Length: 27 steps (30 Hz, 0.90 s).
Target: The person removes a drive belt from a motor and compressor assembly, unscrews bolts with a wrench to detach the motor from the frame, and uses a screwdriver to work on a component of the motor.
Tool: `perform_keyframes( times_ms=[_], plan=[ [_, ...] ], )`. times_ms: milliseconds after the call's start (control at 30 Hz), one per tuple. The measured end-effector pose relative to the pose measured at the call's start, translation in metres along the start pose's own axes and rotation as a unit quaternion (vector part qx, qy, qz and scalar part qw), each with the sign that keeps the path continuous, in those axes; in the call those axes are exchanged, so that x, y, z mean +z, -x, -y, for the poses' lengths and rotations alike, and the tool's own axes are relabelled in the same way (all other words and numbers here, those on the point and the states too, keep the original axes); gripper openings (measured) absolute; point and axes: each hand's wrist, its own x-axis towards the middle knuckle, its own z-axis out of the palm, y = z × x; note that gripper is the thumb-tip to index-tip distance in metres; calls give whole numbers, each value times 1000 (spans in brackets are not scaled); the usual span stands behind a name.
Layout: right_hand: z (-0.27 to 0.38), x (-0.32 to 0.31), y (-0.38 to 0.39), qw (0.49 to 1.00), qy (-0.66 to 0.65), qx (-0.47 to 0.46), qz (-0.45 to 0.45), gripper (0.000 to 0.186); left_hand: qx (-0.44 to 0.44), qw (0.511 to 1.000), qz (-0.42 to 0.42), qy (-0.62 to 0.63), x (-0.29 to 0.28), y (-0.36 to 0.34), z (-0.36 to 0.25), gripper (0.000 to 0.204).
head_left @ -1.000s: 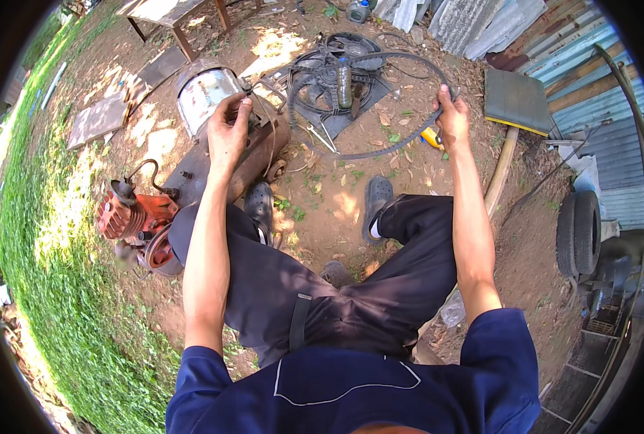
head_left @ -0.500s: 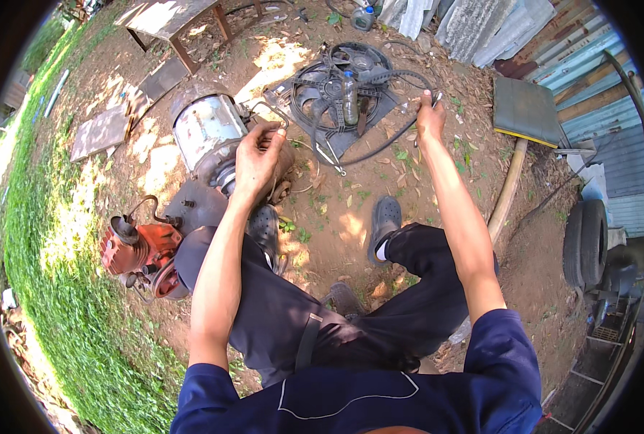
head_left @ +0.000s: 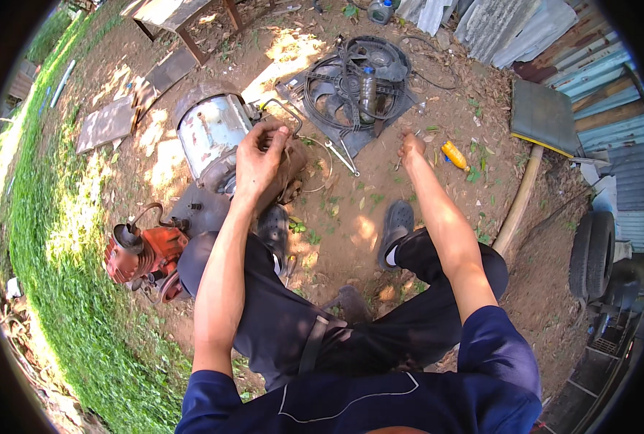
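Note:
My left hand (head_left: 263, 155) is pinched around something I cannot make out, beside a worn silver electric motor (head_left: 206, 134) on a rusty tank. My right hand (head_left: 411, 148) is closed on a small item, too small to name, above the dirt. Between them and farther forward, a black fan assembly (head_left: 325, 90) lies on the ground with a dark bottle (head_left: 367, 98) on it. A wrench (head_left: 347, 163) is just below it, and a yellow bottle (head_left: 454, 155) lies right of my right hand.
A red compressor pump (head_left: 148, 253) sits by my left knee. A wooden table (head_left: 164, 14) and loose boards (head_left: 101, 126) are at upper left. On the right are a dark flat pad (head_left: 539, 116) over a pole, tyres (head_left: 590, 253) and corrugated metal sheets (head_left: 619, 141).
The large black belt loop I held has left the space between my hands. My right hand has moved down and left. My left hand has shifted right and slightly down, toward the motor's side.

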Motion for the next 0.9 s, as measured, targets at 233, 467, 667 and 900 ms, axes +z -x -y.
perform_keyframes(
  times_ms=[233,467,667,900],
  plan=[
    [-87,-27,7,966,181,94,158,11,56,979,-181,78,-19,0,-12,20],
    [-119,-19,46,915,288,131,250,10,17,958,-253,135,-56,12,6,37],
    [-131,9,43,914,298,117,250,24,53,960,-264,79,-73,16,15,41],
    [-171,51,-30,894,406,5,189,30,1,958,-284,39,-77,2,14,29]
  ],
)
